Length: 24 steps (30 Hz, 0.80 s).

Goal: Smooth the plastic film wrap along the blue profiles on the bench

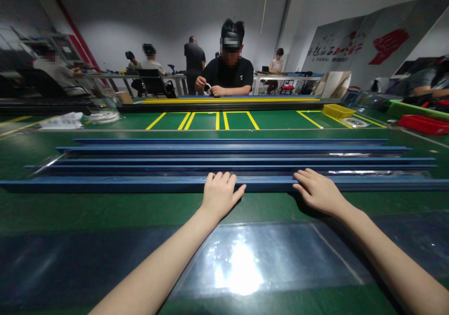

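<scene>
Several long blue channel rails (pixel 140 185) lie side by side across the table. Over the top edge of the nearest one, my left hand (pixel 220 194) curls its fingers, with the thumb out to the right along the front face. My right hand (pixel 317 191) grips the same rail farther right, fingers over its rim and thumb on the near side. The fingertips of both hands are partly hidden behind the edge. Clear shiny plastic film (pixel 379 172) shows in the rails behind, and more hangs at their left ends.
A glossy clear sheet (pixel 280 254) covers the green table (pixel 105 210) before me. Yellow tape lines (pixel 217 121) mark its far part. Opposite, a person in black (pixel 229 74) holds a white ring-shaped roll. A yellow tray (pixel 338 111) and red tray (pixel 423 125) stand right.
</scene>
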Motion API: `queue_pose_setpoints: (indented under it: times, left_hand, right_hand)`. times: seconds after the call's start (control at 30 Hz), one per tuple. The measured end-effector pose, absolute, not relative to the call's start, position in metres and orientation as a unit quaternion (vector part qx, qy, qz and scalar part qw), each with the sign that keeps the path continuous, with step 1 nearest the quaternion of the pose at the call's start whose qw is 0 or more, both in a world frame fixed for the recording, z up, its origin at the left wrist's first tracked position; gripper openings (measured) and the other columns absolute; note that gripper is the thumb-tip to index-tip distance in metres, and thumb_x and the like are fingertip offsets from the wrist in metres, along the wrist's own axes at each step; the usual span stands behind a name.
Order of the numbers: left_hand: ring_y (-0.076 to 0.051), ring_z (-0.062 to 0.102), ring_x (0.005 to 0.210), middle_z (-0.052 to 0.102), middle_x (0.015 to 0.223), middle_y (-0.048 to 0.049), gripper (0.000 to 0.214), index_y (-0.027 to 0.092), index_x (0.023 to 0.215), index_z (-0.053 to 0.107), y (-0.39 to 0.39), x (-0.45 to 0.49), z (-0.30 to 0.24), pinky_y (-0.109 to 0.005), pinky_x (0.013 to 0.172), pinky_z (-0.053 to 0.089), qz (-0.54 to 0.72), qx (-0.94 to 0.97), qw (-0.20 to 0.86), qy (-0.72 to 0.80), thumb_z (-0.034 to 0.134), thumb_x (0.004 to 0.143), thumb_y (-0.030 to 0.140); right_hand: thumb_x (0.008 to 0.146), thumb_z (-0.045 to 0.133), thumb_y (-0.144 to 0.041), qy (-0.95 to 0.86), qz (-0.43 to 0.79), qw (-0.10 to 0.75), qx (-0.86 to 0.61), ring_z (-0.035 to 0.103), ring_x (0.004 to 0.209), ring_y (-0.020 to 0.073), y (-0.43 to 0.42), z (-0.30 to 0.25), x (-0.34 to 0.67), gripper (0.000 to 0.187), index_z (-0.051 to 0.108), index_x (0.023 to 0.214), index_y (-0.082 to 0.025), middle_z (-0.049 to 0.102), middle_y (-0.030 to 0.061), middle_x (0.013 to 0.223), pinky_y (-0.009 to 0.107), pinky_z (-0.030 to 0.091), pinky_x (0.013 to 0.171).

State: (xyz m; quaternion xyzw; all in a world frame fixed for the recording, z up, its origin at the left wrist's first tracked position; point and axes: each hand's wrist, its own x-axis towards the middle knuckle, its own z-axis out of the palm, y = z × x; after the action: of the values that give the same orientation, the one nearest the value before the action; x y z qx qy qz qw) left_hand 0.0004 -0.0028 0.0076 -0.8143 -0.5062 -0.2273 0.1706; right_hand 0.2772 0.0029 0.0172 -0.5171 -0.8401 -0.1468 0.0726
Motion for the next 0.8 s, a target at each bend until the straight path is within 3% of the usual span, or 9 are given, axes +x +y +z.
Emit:
queue_pose_setpoints:
  times: [0.8]
  left_hand:
    - [-0.020,0.053,0.074,0.062,0.075,-0.0047,0.032,0.017,0.077,0.058,-0.0026,0.0001,0.0078,-0.034,0.068,0.029,-0.226,-0.813,0.172,-0.508,0.041,0.084,0.042]
  right_hand:
    - [0.087,0.032,-0.032,-0.836,-0.142,0.067,-0.526,0.048,0.079,0.0201,0.0026,0.0170,0.2768,0.023,0.050,0.080,-0.019,0.056,0.0060,0.080,0.029,0.036,0.066]
